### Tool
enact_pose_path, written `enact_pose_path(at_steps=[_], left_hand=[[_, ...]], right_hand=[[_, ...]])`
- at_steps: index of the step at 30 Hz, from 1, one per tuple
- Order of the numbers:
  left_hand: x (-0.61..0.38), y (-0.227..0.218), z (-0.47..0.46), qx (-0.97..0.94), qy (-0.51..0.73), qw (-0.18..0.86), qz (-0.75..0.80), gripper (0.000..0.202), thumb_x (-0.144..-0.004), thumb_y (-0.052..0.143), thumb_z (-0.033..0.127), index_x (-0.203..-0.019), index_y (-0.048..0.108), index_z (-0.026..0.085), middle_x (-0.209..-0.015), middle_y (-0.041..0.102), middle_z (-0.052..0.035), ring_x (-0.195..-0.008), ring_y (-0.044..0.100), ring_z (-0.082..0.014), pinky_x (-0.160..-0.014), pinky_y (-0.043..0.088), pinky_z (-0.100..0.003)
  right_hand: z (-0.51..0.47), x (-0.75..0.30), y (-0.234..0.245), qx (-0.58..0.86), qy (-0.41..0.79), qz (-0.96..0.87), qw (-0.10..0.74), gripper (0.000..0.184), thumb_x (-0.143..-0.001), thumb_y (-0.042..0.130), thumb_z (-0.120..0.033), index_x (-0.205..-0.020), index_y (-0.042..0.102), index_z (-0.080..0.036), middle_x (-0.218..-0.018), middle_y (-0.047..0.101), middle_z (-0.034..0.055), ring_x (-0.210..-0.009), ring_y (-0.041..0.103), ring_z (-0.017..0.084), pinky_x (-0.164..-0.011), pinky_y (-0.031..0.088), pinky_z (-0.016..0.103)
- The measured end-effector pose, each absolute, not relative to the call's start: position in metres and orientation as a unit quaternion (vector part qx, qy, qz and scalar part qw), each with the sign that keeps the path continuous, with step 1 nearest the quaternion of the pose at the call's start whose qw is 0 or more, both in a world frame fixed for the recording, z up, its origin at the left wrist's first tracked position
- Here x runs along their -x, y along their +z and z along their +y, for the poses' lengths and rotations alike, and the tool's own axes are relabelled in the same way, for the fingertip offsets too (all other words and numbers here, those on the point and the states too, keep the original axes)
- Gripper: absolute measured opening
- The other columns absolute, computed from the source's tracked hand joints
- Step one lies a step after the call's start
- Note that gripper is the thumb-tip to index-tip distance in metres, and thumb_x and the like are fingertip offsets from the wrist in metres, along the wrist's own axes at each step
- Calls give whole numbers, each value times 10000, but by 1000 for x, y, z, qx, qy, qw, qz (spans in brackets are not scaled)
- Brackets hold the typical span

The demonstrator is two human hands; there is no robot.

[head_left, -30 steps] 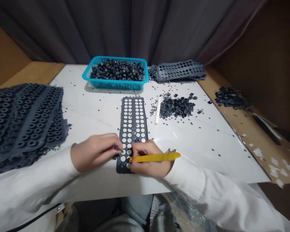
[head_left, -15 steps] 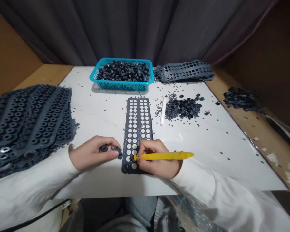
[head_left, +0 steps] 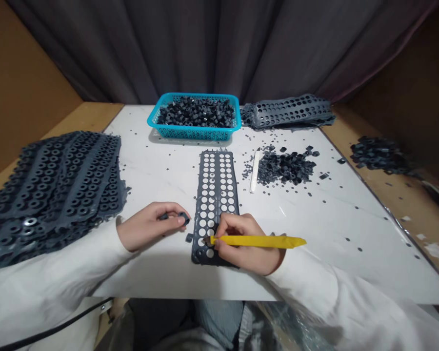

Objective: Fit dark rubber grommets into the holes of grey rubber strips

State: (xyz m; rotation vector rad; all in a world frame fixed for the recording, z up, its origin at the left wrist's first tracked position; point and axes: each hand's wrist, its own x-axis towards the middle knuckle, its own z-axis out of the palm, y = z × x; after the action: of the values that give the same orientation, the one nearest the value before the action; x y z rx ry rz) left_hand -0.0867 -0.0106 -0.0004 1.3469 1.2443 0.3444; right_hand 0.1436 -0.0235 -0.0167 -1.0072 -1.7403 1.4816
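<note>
A dark grey rubber sheet (head_left: pixel 216 204) with rows of round holes lies lengthwise in front of me, white table showing through most holes. My right hand (head_left: pixel 247 243) rests on its near right part, closed around a yellow pen-shaped tool (head_left: pixel 263 241). The tool's dark tip is over a hole near the sheet's lower left. My left hand (head_left: pixel 155 225), just left of the sheet, pinches a small black rubber piece (head_left: pixel 183 218) between thumb and forefinger. Another dark piece (head_left: pixel 164 216) shows within its curled fingers. One loose black piece (head_left: pixel 189 237) lies by the sheet's left edge.
A blue basket (head_left: pixel 193 133) full of black pieces stands at the back. Stacked studded rubber sheets (head_left: pixel 66 175) cover the left side. Holed sheets (head_left: pixel 292 112) lie back right, before them a white pen-shaped tool (head_left: pixel 255 171) and a heap of scraps (head_left: pixel 287 165).
My left hand has moved slightly up and away from the sheet, with a black piece in its fingertips; another piece now lies beside the sheet. The view has shifted a little left.
</note>
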Motion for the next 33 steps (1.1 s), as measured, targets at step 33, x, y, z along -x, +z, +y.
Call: enact_pose_path(at_steps=[33], left_hand=[[108,36,268,-734,273,26,621,206,-876,471,166,-1023,597,94,-1062,605,-138,-1038,535,-235,-956,388,-391]], right_hand=[[-31,-134,-32,486,526,-640,279,180,-483,534,-7,-521,462,-167,-598,504,-45,-526,457,74,-466,327,164]])
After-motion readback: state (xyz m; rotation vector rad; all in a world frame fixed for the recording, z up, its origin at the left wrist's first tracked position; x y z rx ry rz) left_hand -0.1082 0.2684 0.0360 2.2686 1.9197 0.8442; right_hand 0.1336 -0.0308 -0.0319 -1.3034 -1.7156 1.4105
